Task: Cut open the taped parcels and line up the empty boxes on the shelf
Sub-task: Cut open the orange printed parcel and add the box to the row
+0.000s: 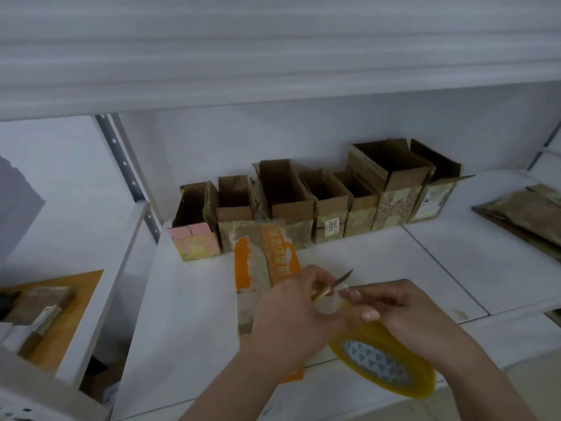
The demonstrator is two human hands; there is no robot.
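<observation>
- Two hands meet at lower centre: left hand point(291, 311) pinches a small blade point(337, 284), fingers curled round its handle.
- Right hand point(403, 311) grips a yellow tape roll point(385, 363), fingers curled.
- Taped orange parcel point(261, 268) lies beneath them on the white shelf point(455, 268).
- Seven opened boxes point(331, 196) stand in a row behind it.

Open boxes point(303, 202) wall the shelf point(425, 268) back; bare shelf right of parcel point(261, 268)

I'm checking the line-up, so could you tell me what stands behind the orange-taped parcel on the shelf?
A row of open, empty-looking cardboard boxes stands behind the orange-taped parcel, against the shelf back. The parcel covers the lower fronts of two boxes.
</observation>
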